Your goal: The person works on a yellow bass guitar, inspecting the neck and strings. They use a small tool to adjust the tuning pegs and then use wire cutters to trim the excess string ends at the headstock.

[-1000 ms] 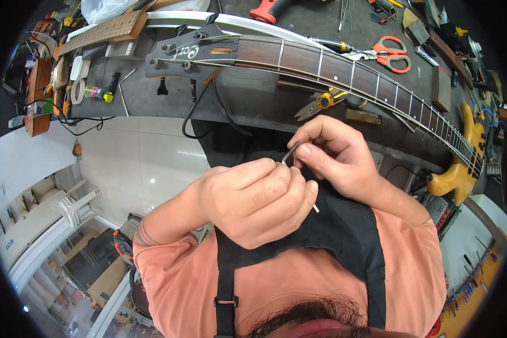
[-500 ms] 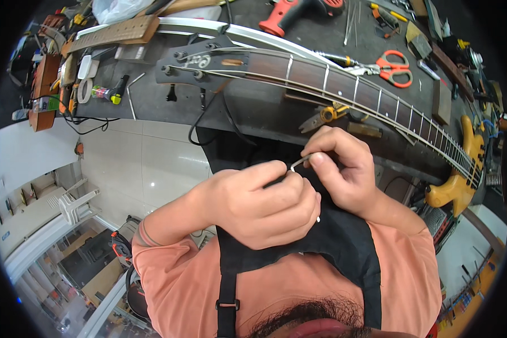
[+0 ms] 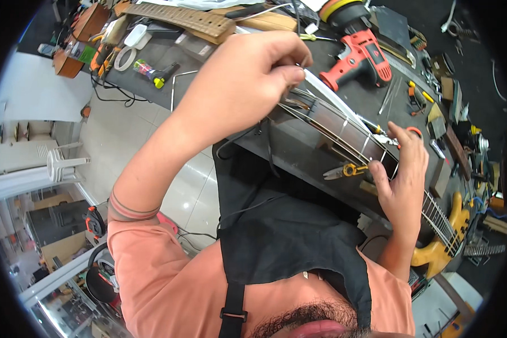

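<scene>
My left hand (image 3: 248,79) is raised over the headstock end of a bass guitar. Its thumb and fingers are pinched together, and whatever they hold is hidden by the fingers. The hand covers most of the headstock. Along the dark fretted neck (image 3: 352,130), strings run toward the pale wooden body (image 3: 430,254) on the right. My right hand (image 3: 403,166) lies at the neck farther along, thumb on the near side and fingers stretched apart across the strings, gripping no tool that I can see.
Beyond the neck a red and black power tool (image 3: 366,59) rests on the dark bench. Pliers with yellow handles (image 3: 349,170) lie on the near side of the neck, and orange-handled scissors (image 3: 414,131) show behind my right hand. A loose fretted neck (image 3: 180,19) lies at the far left.
My hands have parted from around a small bent metal rod in front of my apron. The left went up to the headstock, the right out to the neck. The view has shifted.
</scene>
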`<state>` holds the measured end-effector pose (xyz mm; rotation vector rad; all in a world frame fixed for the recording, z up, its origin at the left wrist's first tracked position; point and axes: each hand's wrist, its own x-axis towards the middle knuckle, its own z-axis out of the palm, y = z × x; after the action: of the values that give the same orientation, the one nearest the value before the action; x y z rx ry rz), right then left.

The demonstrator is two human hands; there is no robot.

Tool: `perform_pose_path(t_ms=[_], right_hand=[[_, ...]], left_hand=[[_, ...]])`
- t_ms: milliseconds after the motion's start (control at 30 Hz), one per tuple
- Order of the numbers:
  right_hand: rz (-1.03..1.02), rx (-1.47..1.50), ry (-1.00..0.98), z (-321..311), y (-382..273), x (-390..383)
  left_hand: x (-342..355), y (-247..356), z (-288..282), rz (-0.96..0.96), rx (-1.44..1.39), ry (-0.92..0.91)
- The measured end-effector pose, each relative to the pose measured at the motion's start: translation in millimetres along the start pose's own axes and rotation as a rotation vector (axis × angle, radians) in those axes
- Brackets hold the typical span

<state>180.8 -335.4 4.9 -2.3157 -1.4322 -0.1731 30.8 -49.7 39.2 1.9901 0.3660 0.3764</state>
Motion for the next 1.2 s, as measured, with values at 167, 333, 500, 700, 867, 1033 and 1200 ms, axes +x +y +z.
perform_pose_path(t_ms=[167,333,500,700,867,1033,1200], right_hand=[[-0.023,-0.024,-0.141,1.9,-0.8,1.8],[0.004,-0.020,-0.178,4.1,-0.5,2.1],[0.017,-0.012,-0.198,4.6,0.2,5.1],[0.036,-0.004,-0.220,2.2,-1.9,6.1],[-0.001,-0.005,-0.179,4.6,-2.0,6.2],[-0.026,-0.022,-0.174,6.5,0.7,4.0],[-0.026,-0.040,-0.190,6.1,-0.8,4.8]], left_hand=[[6.3,0.7,2.6,0.113,0.223,-0.022],[9.9,-0.9,1.3,0.103,0.169,-0.062],[13.2,-2.2,0.2,0.085,0.187,-0.085],[12.0,14.3,5.8,0.093,0.406,-0.028],[15.9,-2.3,17.9,0.223,0.605,0.067],[16.9,17.5,17.4,0.213,0.646,0.029],[16.5,20.8,23.2,0.182,0.618,0.017]])
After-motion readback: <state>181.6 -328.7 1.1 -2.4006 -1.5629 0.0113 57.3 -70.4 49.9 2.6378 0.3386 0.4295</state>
